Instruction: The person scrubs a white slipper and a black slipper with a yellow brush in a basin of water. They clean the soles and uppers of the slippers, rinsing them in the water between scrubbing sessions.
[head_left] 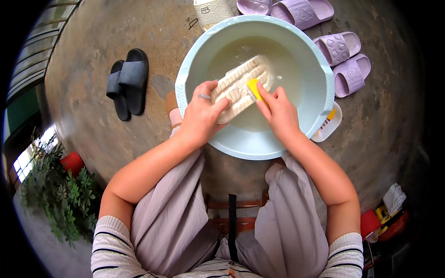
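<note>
Over a pale blue basin (185, 60) of cloudy water (289, 69), my left hand (200, 113) grips a cream slipper (248, 72). Its ridged sole faces up, and it is tilted with its far end toward the middle of the basin. My left thumb lies across the sole, while the fingers wrap around the left edge. In my right hand (282, 111) is a small yellow brush (254, 87), held between thumb and fingers. The brush's lower edge touches the sole. Slight blur shows around the slipper's far end.
Lilac slippers (303, 13) stand beyond and right of the basin, with another cream slipper (212, 14) at its far edge. Dark slides (134, 83) lie to the left. A white dish (331, 125) sits by the basin's right side. Potted greenery (69, 199) is at lower left.
</note>
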The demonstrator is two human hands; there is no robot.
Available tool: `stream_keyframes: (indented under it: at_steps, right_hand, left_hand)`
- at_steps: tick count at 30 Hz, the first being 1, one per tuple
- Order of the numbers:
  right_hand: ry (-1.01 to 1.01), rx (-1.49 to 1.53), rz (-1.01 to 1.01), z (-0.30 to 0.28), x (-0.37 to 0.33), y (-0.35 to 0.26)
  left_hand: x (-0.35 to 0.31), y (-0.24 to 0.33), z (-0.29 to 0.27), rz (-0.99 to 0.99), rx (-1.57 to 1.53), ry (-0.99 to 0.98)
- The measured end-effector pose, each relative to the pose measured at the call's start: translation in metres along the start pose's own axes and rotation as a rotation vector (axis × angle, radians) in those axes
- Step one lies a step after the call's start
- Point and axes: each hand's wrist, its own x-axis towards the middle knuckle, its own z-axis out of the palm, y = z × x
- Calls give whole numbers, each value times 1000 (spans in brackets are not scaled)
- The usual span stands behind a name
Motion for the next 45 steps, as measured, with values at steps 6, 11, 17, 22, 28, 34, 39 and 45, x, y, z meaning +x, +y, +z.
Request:
stream_keyframes:
  at_steps: [6,11,17,22,28,34,39,45]
  right_hand:
    - [-7,12,58,-1,23,-12]
    - [34,61,-27,17,39,-4]
    - [48,-75,118,16,52,22]
    - [-61,305,-107,0,-10,-66]
    - [59,14,65,-5,-3,-19]
    - [-51,-27,15,-2,-7,-12]
    - [-60,-130,23,12,12,22]
    - [-24,-298,77,10,46,53]
  left_hand:
    - [-4,0,10,-10,-57,77]
    - [-6,-8,16,57,-121,159]
    - [0,-4,14,79,-135,143]
    - [-4,-13,18,41,-211,224]
    - [2,-11,17,-12,-238,257]
    - [-4,-8,10,-129,-64,68]
    - [-5,-11,9,-111,5,37]
    - [-1,-9,18,-79,236,-119]
